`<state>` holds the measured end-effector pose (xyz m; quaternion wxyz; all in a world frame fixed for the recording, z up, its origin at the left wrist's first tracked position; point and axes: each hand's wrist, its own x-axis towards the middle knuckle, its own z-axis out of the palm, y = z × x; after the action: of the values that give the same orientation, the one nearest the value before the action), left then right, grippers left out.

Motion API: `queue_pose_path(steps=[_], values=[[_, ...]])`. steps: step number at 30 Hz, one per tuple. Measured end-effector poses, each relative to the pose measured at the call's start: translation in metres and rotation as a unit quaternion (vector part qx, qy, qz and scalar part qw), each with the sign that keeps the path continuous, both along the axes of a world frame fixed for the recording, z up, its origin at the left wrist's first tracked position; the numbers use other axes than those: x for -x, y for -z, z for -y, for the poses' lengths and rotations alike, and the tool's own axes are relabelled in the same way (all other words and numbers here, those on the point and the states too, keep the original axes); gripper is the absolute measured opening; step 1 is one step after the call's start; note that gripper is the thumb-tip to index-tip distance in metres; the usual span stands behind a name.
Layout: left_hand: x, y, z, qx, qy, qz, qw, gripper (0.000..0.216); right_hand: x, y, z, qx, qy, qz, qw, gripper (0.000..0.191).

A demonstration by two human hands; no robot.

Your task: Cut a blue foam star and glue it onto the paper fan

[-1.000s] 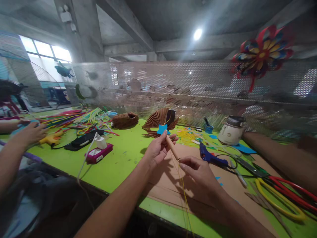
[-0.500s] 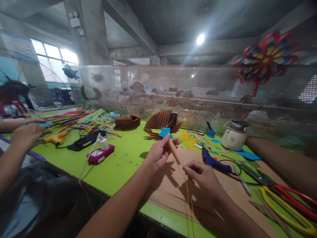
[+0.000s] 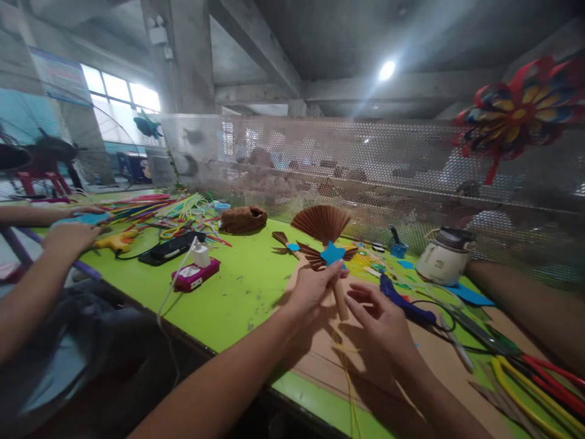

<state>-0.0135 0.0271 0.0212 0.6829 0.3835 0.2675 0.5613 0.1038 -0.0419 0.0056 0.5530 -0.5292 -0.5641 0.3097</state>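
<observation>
My left hand (image 3: 315, 286) is closed around a brown pleated paper fan (image 3: 321, 223), at the top of its rolled paper handle (image 3: 339, 300). A blue paper star (image 3: 333, 253) sits where the pleats meet, just above my thumb. Smaller pleated wings spread out on both sides of the star. Yellow string (image 3: 347, 369) hangs below the handle's lower end. My right hand (image 3: 377, 317) is beside that end with its fingers apart; whether a fingertip touches the handle is unclear. Sheets of brown paper (image 3: 315, 360) lie underneath.
A smaller pleated piece (image 3: 280, 240) with a blue patch lies behind. On the right are a blue glue gun (image 3: 406, 302), large scissors (image 3: 525, 384) and a white jug (image 3: 443, 259). A power strip (image 3: 196, 275) stands left; another person's hands (image 3: 75, 235) work beyond it.
My right hand has let go of the yellow string at the handle's end, and its fingers have spread. The fan is now more upright, with the smaller pleated piece visible behind it. The view has turned left.
</observation>
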Motion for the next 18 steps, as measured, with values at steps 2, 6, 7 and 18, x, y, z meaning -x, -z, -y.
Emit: queue_pose_path(steps=[2,6,7,18], values=[[-0.006,0.001,0.006,0.001,0.014,-0.005,1.000,0.028,0.003,0.001,-0.001,0.006,-0.044,-0.032,0.999,0.037],[-0.008,-0.004,0.015,-0.002,0.062,0.000,0.998,0.025,-0.001,0.002,-0.004,0.007,-0.090,-0.096,0.991,0.031],[-0.007,-0.005,0.016,0.002,0.083,0.002,0.997,0.024,-0.004,0.001,-0.005,0.009,-0.101,-0.111,0.989,0.032],[0.010,-0.016,0.017,0.022,0.236,0.001,0.971,0.023,-0.001,-0.015,0.005,0.015,-0.162,-0.125,0.979,0.013]])
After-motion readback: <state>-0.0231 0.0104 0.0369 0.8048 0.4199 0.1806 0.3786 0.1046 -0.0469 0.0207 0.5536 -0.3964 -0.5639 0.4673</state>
